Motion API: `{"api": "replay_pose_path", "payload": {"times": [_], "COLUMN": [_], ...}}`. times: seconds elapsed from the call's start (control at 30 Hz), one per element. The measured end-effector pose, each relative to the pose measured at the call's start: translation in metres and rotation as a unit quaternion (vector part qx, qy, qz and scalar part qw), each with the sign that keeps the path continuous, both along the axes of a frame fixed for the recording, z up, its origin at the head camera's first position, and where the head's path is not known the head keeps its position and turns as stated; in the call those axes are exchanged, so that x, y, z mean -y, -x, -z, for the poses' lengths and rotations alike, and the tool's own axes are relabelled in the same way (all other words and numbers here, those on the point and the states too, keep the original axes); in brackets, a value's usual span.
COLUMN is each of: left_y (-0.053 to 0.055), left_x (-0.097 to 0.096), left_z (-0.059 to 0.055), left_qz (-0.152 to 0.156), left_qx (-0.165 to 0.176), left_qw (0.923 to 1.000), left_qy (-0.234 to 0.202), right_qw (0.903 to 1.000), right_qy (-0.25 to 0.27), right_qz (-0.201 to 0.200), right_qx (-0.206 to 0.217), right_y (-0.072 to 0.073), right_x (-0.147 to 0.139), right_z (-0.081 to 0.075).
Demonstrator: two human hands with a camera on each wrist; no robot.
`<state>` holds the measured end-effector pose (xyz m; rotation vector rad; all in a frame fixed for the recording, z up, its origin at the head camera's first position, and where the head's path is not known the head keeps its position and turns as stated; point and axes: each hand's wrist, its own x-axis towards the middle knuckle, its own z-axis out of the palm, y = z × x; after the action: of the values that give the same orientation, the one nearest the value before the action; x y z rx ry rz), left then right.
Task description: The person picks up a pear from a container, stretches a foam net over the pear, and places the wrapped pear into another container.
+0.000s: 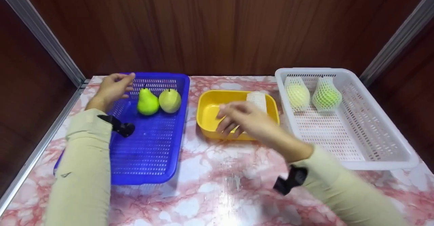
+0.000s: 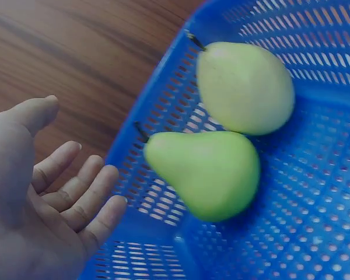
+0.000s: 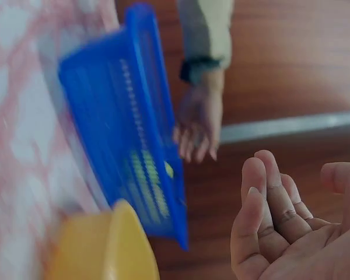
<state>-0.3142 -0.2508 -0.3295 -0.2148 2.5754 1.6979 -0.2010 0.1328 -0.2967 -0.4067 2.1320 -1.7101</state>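
My left hand hovers over the far left corner of the blue basket, fingers loosely bent and palm bare in the left wrist view. Beside it, a green pear and a paler yellow-green pear sit side by side at the basket's far end. Above the yellow bin is my right hand, its fingers relaxed around nothing. A white foam net sleeve lies in the bin's right part, partly hidden behind that hand.
On the right stands a white basket. Two fruits in foam nets, one pale yellow and one green, sit at its far end. A wooden panel rises behind the marbled table, with metal-edged sides.
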Motion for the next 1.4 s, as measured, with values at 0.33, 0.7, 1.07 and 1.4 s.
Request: {"api": "replay_pose_path", "payload": {"times": [0.33,0.7,1.07,1.4], "left_y": [0.0,0.005,0.009,0.012], "left_x": [-0.013,-0.023,-0.033,-0.042], "left_z": [0.041,0.061,0.064,0.067], "left_qz": [0.0,-0.005,0.015,0.002], "left_qx": [0.036,0.05,0.055,0.042], "left_qw": [0.9989,0.9984,0.9973,0.9968], "left_qy": [0.029,0.027,0.046,0.068], "right_qw": [0.9948,0.9902,0.988,0.988], "right_qy": [-0.038,-0.025,0.007,0.0], "right_qz": [-0.079,-0.099,-0.098,-0.103], "right_qx": [0.052,0.095,0.12,0.115], "right_y": [-0.03,-0.05,-0.053,-0.051], "right_x": [0.063,0.093,0.098,0.097], "right_z": [0.064,0.084,0.086,0.086]}}
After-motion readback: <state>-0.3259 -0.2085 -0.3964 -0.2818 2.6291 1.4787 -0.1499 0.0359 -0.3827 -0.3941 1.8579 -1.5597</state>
